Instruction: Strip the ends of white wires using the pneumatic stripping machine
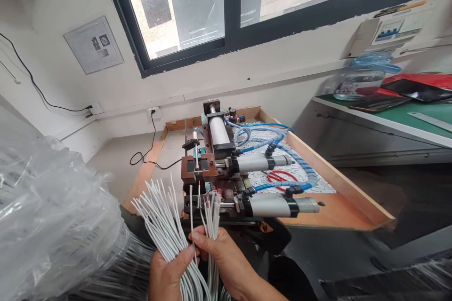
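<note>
My left hand [173, 268] is closed around a thick bundle of white cables [158, 218], whose tips fan out up and to the left. My right hand [215, 247] is closed on a smaller bunch of white cables [212, 216], a few with reddish ends. Between thumb and finger of the right hand, one single cable [191, 207] stands upright next to the left thumb. Just beyond the cable tips is a pneumatic machine [197, 169] with silver cylinders [254, 163] and blue air hoses [300, 164].
The machine stands in a wooden tray [339, 197] strewn with white scraps. A plastic-wrapped cable bundle [52, 207] fills the left side. On the right, a green-topped table [406, 117] carries a plastic jug [363, 75], a phone [420, 89] and a ruler [432, 121].
</note>
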Tool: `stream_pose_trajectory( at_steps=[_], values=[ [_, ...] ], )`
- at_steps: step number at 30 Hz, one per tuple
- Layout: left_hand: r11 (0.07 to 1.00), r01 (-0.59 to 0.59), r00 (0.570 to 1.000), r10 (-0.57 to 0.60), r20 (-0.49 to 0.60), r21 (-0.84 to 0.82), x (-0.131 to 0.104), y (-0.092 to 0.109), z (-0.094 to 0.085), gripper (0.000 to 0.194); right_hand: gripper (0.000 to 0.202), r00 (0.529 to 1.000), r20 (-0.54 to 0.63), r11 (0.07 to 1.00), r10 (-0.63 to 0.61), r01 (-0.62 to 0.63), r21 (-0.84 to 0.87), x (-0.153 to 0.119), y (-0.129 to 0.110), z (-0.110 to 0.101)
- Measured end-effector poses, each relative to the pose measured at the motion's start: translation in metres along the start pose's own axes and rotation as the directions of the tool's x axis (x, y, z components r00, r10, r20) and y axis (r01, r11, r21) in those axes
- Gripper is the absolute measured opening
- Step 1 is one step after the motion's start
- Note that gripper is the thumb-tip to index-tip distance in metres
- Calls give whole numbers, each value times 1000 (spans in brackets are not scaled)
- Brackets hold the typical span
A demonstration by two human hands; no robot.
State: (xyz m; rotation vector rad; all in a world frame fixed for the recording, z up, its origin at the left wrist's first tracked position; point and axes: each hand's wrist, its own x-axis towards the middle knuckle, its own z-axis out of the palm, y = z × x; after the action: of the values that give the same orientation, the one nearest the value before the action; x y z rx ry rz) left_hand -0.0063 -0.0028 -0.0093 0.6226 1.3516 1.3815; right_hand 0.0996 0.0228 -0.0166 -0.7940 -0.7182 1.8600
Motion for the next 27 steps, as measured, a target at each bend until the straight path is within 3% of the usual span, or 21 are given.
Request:
stream_pose_trajectory(
  at_steps=[3, 7, 15, 18, 21, 23, 27],
  values=[
    [1000, -5, 1000, 5, 30, -7, 2, -2, -5, 21, 24, 982, -134, 990, -130, 123, -63, -3, 5, -1],
    [997, 75, 996, -76, -48, -32, 2, 0, -5, 22, 24, 957, -238, 986, -165, 154, -64, -2, 10, -5],
    [998, 41, 981, -49, -186, -47, -2, 9, 7, 30, 21, 946, -323, 997, -37, 57, 53, 8, 1, -6],
    [1000, -8, 982, 3, -190, -24, -3, 8, 8, 31, 21, 959, -284, 996, -23, 47, 77, 7, -1, -3],
    [999, -36, 989, 36, -145, 3, -3, 5, 7, 29, 23, 998, -60, 992, 32, -24, 125, 3, -2, 1],
    [999, -44, 994, 46, -104, 20, -2, 3, 5, 27, 24, 997, 54, 988, 57, -64, 142, 1, -1, 4],
    [998, -28, 999, 29, -20, 51, 0, 1, 1, 22, 22, 997, -65, 992, -39, 47, 118, -5, 5, 5]
  ],
)
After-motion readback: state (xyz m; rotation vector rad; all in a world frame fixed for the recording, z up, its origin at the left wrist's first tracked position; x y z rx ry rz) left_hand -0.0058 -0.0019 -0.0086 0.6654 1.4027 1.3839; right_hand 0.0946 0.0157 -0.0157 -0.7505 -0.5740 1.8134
